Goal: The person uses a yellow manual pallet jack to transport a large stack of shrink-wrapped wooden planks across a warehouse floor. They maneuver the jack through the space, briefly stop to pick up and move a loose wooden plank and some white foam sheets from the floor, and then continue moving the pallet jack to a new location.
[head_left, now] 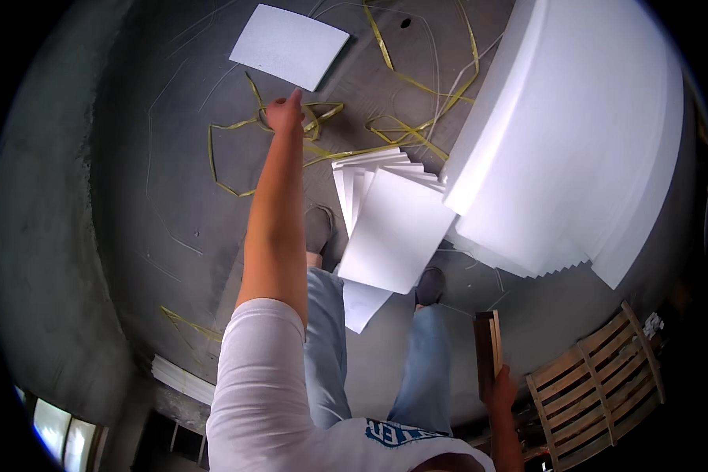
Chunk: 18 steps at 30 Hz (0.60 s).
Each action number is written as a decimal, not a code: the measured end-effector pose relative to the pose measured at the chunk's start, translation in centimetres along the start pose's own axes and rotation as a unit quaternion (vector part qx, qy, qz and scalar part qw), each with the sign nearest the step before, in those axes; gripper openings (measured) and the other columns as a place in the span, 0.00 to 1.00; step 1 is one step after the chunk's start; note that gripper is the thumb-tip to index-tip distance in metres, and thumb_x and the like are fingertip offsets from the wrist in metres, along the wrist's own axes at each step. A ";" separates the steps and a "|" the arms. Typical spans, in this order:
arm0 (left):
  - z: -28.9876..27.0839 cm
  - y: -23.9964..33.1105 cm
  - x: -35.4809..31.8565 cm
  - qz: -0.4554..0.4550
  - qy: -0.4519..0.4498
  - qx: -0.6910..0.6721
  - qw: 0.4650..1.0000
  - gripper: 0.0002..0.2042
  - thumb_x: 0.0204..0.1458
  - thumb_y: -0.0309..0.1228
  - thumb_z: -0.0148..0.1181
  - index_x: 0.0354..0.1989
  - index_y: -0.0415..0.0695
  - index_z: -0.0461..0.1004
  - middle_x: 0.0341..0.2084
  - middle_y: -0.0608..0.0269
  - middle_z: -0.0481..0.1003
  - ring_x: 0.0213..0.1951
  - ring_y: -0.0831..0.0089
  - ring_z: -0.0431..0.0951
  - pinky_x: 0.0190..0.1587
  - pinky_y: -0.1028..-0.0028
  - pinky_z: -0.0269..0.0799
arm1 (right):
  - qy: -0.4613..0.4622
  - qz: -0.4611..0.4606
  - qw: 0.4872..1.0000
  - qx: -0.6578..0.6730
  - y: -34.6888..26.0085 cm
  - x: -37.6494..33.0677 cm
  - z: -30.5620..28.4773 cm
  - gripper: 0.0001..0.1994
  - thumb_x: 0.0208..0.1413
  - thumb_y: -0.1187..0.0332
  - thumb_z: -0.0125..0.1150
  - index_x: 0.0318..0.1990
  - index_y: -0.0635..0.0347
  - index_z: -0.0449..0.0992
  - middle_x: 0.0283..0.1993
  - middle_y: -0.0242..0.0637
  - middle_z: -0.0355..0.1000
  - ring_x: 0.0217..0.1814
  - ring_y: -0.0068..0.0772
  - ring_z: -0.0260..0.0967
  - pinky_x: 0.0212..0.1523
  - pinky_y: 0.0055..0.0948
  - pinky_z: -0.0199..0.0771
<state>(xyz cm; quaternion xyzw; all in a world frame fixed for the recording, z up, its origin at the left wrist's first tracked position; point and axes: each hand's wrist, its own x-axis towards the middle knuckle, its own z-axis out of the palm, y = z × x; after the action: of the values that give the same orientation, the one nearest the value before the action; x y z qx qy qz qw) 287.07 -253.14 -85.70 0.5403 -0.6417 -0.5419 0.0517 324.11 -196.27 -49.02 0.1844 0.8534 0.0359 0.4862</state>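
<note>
While left hand point(285, 112) reaches w/ fingers bunched, empty, just below the white panel point(289, 46), right hand point(499, 387) grips a wooden block point(488, 349) well apart from it.

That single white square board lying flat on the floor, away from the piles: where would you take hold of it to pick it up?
Probably at the near corner of the white board, coming from the person's side where the left hand already reaches. It lies flat on the concrete floor, thin and wide, so fingers must slip under an edge and tilt it up. The far edges lie beyond easy reach. Yellow straps lie just short of it.
</note>
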 end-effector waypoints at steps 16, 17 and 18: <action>3.1 2.3 3.7 -0.071 -0.181 -0.147 0.970 0.14 0.45 0.37 0.72 0.29 0.43 0.74 0.18 0.70 0.66 0.18 0.82 0.61 0.18 0.79 0.55 | 0.186 0.225 0.895 0.336 -4.7 -11.7 1.1 0.21 0.48 0.68 0.66 0.48 0.63 0.67 0.38 0.50 0.74 0.42 0.46 0.74 0.41 0.37 0.71; 2.0 3.8 1.0 -0.088 -0.180 -0.186 0.962 0.13 0.48 0.39 0.70 0.29 0.43 0.74 0.17 0.73 0.65 0.18 0.83 0.59 0.20 0.78 0.55 | 0.212 0.219 0.888 0.343 -5.2 -12.1 -1.4 0.21 0.49 0.69 0.66 0.49 0.63 0.67 0.41 0.47 0.74 0.43 0.40 0.73 0.43 0.34 0.71; 1.2 4.6 -1.5 -0.076 -0.263 -0.242 0.931 0.12 0.52 0.37 0.65 0.34 0.40 0.74 0.24 0.70 0.71 0.25 0.82 0.67 0.26 0.78 0.63 | 0.258 0.199 0.851 0.412 -6.1 -12.6 -3.7 0.21 0.50 0.70 0.65 0.50 0.64 0.67 0.44 0.44 0.73 0.46 0.36 0.71 0.47 0.32 0.69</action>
<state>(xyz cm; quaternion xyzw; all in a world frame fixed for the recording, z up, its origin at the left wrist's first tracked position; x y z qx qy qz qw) 283.95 -252.08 -81.97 0.3970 -0.4383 -0.8058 -0.0312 325.08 -205.91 -38.20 0.5182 0.8295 -0.1765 0.1106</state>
